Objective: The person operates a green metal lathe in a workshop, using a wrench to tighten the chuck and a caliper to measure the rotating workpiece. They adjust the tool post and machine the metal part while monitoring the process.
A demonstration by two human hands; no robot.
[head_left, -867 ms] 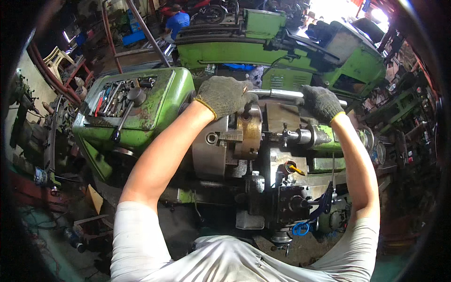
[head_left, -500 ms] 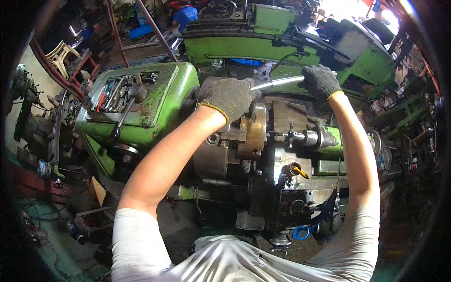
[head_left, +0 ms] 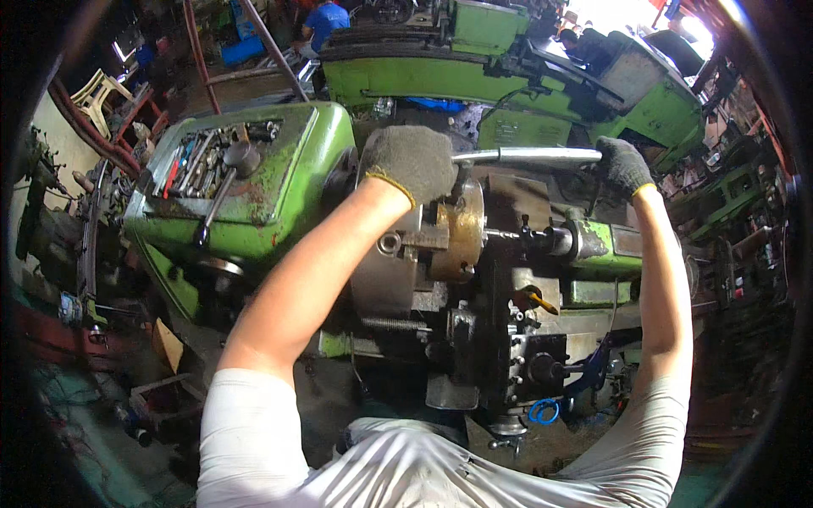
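Both my hands wear dark grey knit gloves with yellow cuffs. My left hand (head_left: 411, 162) is closed at the left end of a long silvery metal bar (head_left: 546, 155), over the far side of a lathe chuck (head_left: 379, 275); its fingertips are hidden. Around the bar's right end my right hand (head_left: 625, 166) is wrapped. The bar has a thinner part by the left hand and a thicker, tube-like part toward the right. Just below it, a round brass-coloured workpiece (head_left: 461, 230) sits between the chuck jaws.
The green headstock (head_left: 309, 173) carries a tray of loose tools and a lever (head_left: 218, 207). To the right stands the green tailstock (head_left: 593, 241). A yellow-handled tool (head_left: 539, 300) rests by the tool post (head_left: 542, 360). Another green lathe (head_left: 406, 76) and a person in blue (head_left: 328, 21) are behind.
My right hand has moved right and nearer to me, so the bar has swung from slanting upward to nearly level. My left hand stays over the chuck, its back turned more upward.
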